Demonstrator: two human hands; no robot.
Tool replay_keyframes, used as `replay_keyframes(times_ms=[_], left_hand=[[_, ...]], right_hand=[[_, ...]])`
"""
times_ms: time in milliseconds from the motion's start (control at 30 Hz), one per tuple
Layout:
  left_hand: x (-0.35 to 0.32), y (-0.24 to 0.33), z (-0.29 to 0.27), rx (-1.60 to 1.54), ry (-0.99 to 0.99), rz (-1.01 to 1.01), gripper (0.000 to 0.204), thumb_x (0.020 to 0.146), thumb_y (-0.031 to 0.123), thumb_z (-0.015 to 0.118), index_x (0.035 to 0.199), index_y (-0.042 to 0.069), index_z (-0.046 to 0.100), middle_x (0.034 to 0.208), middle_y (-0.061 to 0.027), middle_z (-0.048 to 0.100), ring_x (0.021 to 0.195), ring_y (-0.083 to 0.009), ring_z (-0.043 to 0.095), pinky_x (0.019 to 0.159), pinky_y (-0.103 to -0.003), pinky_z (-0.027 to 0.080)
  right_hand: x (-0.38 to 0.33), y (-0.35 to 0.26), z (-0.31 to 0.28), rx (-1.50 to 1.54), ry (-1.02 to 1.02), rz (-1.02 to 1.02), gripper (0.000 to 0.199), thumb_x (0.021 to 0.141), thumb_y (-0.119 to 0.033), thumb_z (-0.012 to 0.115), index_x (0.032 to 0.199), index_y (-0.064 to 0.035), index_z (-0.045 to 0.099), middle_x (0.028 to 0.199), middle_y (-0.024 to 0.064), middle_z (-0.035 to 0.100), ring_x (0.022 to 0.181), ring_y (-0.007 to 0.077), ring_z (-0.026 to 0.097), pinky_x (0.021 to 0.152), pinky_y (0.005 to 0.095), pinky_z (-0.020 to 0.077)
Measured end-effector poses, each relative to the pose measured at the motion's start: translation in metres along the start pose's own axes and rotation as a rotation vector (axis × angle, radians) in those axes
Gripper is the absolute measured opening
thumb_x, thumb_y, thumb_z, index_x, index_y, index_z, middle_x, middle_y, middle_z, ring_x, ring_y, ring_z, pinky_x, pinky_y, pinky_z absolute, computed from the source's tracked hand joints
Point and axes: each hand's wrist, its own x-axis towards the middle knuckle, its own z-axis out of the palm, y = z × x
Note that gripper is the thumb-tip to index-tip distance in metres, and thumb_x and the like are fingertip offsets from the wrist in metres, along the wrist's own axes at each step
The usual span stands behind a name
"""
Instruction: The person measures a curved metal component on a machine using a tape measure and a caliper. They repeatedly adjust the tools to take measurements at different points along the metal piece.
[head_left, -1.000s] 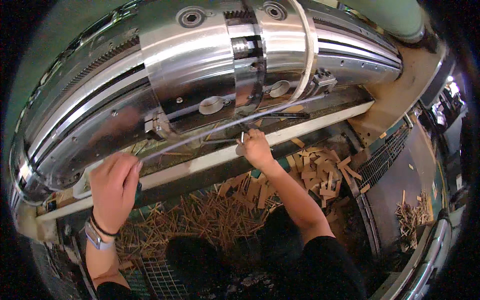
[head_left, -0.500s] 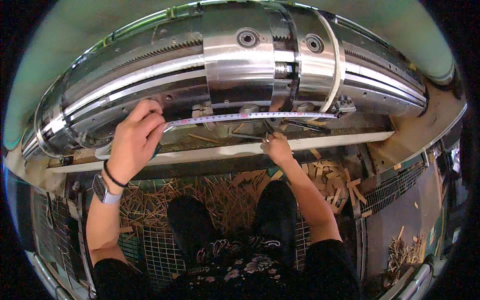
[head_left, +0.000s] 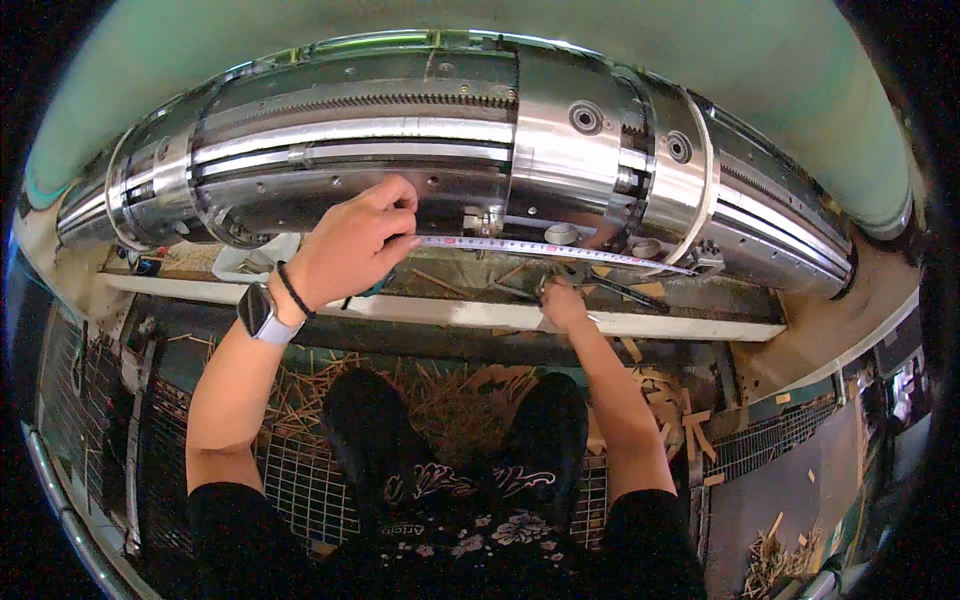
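Observation:
A white tape measure blade [head_left: 540, 246] stretches along the lower front of a long metal roller [head_left: 350, 195]. Its left end is at the pinched fingertips of my left hand [head_left: 350, 243]. At the right, the blade reaches a small metal block [head_left: 709, 257] on the roller. Below the blade, above a pale beam [head_left: 450, 313], my right hand [head_left: 563, 303] is closed. Its fingers are slightly blurred, and I cannot make out what they hold. Dark bar-like tools [head_left: 625, 290] lie just right of it.
A broad green cylinder [head_left: 640, 35] runs behind the roller. Cardboard strips [head_left: 440, 400] litter the floor around my legs, with metal grating [head_left: 305, 475] underneath. A clear plastic container [head_left: 245, 262] sits left of my left wrist. A grey panel [head_left: 790, 500] lies at the right.
The view has swung left, so the roller sits farther right in the picture. My left hand still pinches the blade. My right hand has shifted a little left along the beam.

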Motion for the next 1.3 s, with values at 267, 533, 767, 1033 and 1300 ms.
replay_keyframes(times_ms=[267,533,767,1033,1300], left_hand=[[-0.008,-0.008,0.012,0.062,0.163,0.111,0.014,0.075,0.011,0.061,0.072,0.001,0.053,0.090,-0.0082,0.049,0.074,-0.0274,0.055,0.063,-0.037,0.045],[-0.004,-0.009,0.013,0.039,0.116,0.091,0.014,0.077,0.011,0.060,0.073,0.001,0.051,0.092,-0.0088,0.050,0.074,-0.0275,0.055,0.064,-0.036,0.046],[-0.007,-0.017,0.022,0.159,0.132,0.079,0.015,0.076,0.014,0.059,0.072,0.002,0.050,0.093,-0.0093,0.049,0.079,-0.0272,0.056,0.064,-0.038,0.048],[-0.010,-0.025,0.038,0.292,0.187,0.097,0.012,0.072,0.016,0.057,0.067,0.005,0.056,0.089,-0.0096,0.048,0.079,-0.0264,0.056,0.063,-0.037,0.050],[-0.024,0.005,0.037,0.379,0.241,0.086,0.011,0.070,0.013,0.056,0.075,0.004,0.057,0.083,-0.0115,0.052,0.070,-0.0272,0.057,0.054,-0.038,0.049]], right_hand=[[0.004,-0.021,-0.005,0.110,-0.218,0.240,0.047,0.091,-0.043,0.038,0.088,-0.0009,0.059,0.084,0.0194,0.061,0.084,0.0370,0.058,0.075,0.0469,0.0463],[-0.010,-0.027,0.001,0.036,0.012,0.100,0.042,0.089,-0.039,0.043,0.097,-0.0008,0.060,0.095,0.0201,0.059,0.096,0.0364,0.052,0.085,0.0437,0.0403],[-0.004,-0.023,0.009,0.035,-0.025,0.000,0.038,0.088,-0.035,0.046,0.088,-0.0003,0.062,0.083,0.0193,0.062,0.091,0.0362,0.054,0.079,0.0460,0.0430],[-0.020,-0.027,0.004,0.264,0.101,-0.058,0.026,0.088,-0.018,0.050,0.100,0.0040,0.057,0.099,0.0253,0.056,0.096,0.0397,0.049,0.083,0.0435,0.0387],[-0.034,-0.168,-0.057,0.897,-0.223,-0.382,0.028,0.095,-0.019,0.040,0.104,0.0042,0.053,0.091,0.0083,0.057,0.078,0.0148,0.056,0.073,0.0299,0.0454]])
